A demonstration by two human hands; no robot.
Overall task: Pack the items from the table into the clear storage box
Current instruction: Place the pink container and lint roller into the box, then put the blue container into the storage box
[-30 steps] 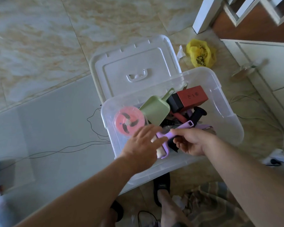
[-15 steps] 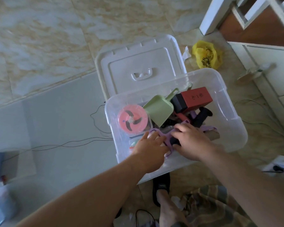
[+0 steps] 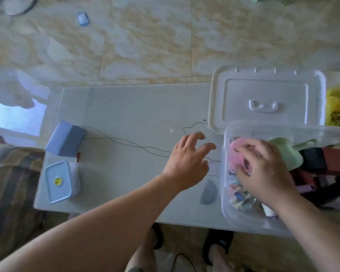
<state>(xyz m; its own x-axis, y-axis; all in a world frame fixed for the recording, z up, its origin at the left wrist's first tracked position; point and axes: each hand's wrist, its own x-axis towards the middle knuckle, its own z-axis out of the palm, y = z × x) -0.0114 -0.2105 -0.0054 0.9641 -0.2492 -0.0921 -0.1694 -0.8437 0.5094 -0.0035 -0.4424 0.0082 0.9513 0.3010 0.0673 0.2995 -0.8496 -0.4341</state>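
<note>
The clear storage box [image 3: 227,213] stands at the right end of the glass table [image 3: 126,114]. Inside lie a pink round fan [image 3: 237,146], a green scoop [image 3: 289,154], a red and black box [image 3: 322,160], purple pieces and small packets. My right hand [image 3: 263,169] rests inside the box on the pink fan, fingers bent; whether it grips anything is unclear. My left hand [image 3: 188,160] hovers over the table left of the box, fingers spread, holding nothing. A blue box [image 3: 66,141] and a lidded blue container [image 3: 58,181] stand at the table's left end.
The box's clear lid [image 3: 267,99] lies behind the box. A thin black wire [image 3: 126,143] runs across the table. A yellow bag [image 3: 338,108] lies on the floor at far right. My feet in dark sandals [image 3: 218,246] are under the table's near edge.
The view has swung left, showing the whole table. My left hand has come out of the box and moved left over the table. My right hand shifted onto the pink fan.
</note>
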